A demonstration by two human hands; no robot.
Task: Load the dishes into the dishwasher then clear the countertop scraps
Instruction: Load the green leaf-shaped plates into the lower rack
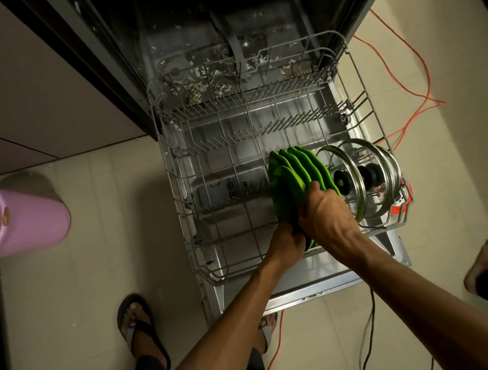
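Observation:
The dishwasher's lower rack [187,217] is pulled out over the open door. Several green plates [299,169] stand on edge in its front right part. Two glass pot lids [360,176] with black knobs stand to their right. My left hand [287,242] grips the lower edge of the nearest green plate [285,193]. My right hand [326,216] holds the same plate's right edge, with fingers curled over the rim. The rack's left and back rows hold nothing.
Food scraps [212,83] litter the dishwasher floor under the rack's back. A pink bucket [23,220] stands at the left on the tiled floor. Orange cable [421,91] and a black cable [369,340] lie on the floor at the right. My sandalled feet [137,322] stand before the door.

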